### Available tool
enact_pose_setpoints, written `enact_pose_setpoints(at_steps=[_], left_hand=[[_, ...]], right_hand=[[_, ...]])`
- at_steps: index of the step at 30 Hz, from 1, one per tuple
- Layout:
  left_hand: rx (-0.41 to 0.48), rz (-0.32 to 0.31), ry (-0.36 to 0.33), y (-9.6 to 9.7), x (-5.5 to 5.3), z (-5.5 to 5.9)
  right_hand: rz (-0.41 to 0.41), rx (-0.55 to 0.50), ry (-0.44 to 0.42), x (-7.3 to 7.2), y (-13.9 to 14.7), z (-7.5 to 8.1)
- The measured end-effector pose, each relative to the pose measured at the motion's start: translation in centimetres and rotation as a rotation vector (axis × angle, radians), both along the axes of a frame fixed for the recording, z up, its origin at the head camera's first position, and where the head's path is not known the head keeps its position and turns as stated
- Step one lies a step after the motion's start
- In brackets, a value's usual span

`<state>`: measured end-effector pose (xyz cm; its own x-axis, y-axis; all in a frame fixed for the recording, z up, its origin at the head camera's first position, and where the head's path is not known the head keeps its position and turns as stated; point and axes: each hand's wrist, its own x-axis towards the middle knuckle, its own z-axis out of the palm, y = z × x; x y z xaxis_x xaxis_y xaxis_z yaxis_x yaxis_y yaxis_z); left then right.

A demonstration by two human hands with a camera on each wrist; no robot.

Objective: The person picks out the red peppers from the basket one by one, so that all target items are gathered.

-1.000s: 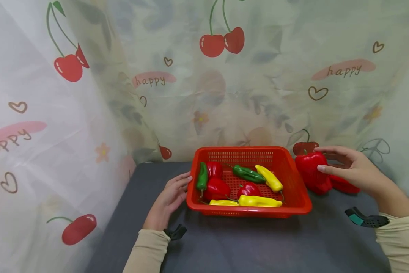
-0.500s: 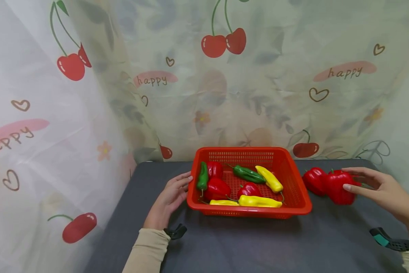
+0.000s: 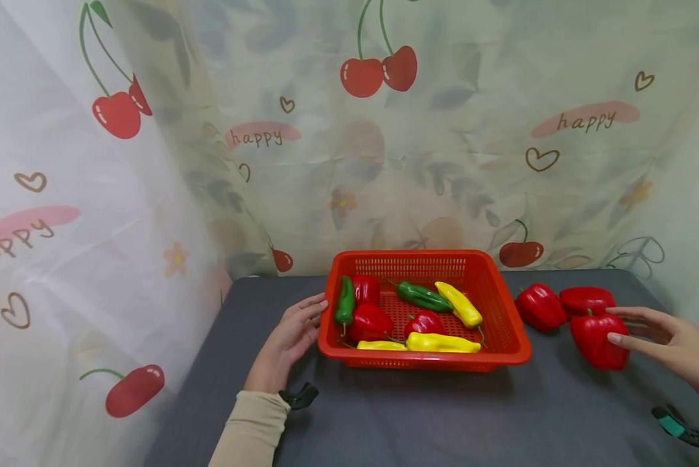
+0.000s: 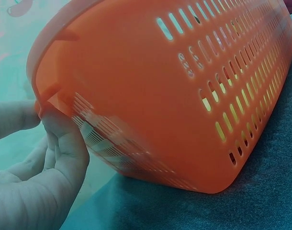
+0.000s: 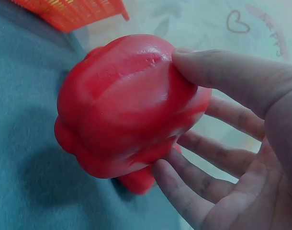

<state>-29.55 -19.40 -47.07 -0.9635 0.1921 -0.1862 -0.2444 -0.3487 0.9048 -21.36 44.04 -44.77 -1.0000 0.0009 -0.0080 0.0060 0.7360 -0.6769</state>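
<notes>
My right hand (image 3: 673,340) holds a red bell pepper (image 3: 598,340) at the right of the table. Seen from the right wrist, the thumb lies on one side of the pepper (image 5: 127,105) and the fingers on the other, with a shadow on the cloth beside it. At the left end of an orange-red plastic basket (image 3: 515,347), my left hand (image 3: 288,337) grips the rim. The left wrist view has thumb and bent fingers pinching the basket's (image 4: 127,86) edge. Inside lie red bell peppers (image 3: 370,323), long green peppers (image 3: 424,296) and yellow peppers (image 3: 443,342).
Two more red bell peppers, one nearer the basket (image 3: 540,307) and one farther right (image 3: 587,300), rest on the dark grey tablecloth (image 3: 431,415). A printed curtain (image 3: 408,168) stands close behind the table and along its sides.
My right hand has carried the bell pepper from beside the basket's right end rightward and toward me. Two peppers behind it now show fully. The left hand and basket stay put.
</notes>
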Motion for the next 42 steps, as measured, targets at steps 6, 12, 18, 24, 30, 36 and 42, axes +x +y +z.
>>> enact_pose_setpoints(at_steps=[6, 12, 18, 24, 30, 36, 42], left_hand=[[0.011, -0.013, -0.006, 0.1, 0.0, 0.1], [0.005, -0.024, -0.005, 0.0, -0.1, 0.1], [-0.003, -0.024, -0.003, 0.0, -0.3, 0.1], [0.013, -0.001, -0.009, 0.1, -0.3, 0.0], [0.018, -0.005, -0.011, 0.1, -0.2, 0.1], [0.014, -0.021, -0.01, 0.1, -0.2, 0.3], [0.012, -0.004, -0.016, 0.0, -0.1, 0.2]], right_hand=[[-0.022, -0.001, -0.037, 0.3, 1.1, -0.5], [-0.015, -0.02, -0.066, 0.2, 2.2, -1.3], [-0.019, -0.024, -0.077, 0.3, 2.3, -1.5], [-0.021, -0.026, -0.089, 0.3, 2.4, -1.6], [-0.019, -0.025, -0.079, 0.3, 2.6, -1.8], [-0.019, -0.021, -0.08, 0.4, 2.6, -1.7], [-0.006, -0.005, -0.078, 0.0, 2.8, -1.3]])
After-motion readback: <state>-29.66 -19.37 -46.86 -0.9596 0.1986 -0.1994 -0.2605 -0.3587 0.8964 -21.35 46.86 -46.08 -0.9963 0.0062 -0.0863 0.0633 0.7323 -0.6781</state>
